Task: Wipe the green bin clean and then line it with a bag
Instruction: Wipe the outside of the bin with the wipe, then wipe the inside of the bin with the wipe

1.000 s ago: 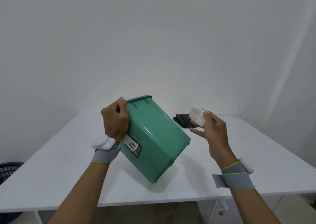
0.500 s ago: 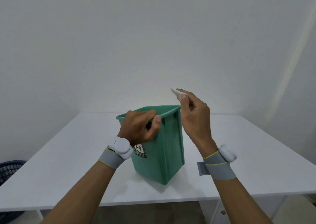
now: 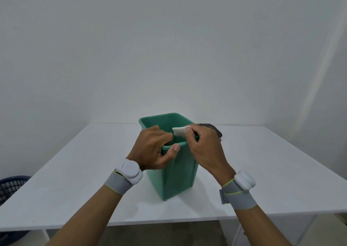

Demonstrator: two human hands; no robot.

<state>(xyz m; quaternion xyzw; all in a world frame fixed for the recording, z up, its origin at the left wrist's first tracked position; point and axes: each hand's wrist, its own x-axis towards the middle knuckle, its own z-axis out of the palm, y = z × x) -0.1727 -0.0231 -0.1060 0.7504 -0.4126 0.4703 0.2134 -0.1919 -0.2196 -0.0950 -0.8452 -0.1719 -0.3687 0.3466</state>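
Bin point(image 3: 178, 172) — green, upright, open-topped, squarish — gripped.

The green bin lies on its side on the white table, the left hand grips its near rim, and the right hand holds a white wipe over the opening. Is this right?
Not quite. In the head view the green bin stands upright on the white table. The rest holds: the left hand grips its near rim, and the right hand holds the white wipe over the opening.

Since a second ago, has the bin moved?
Yes. The bin was tipped over the table, mouth away; now it stands upright on it, left hand gripping its rim.
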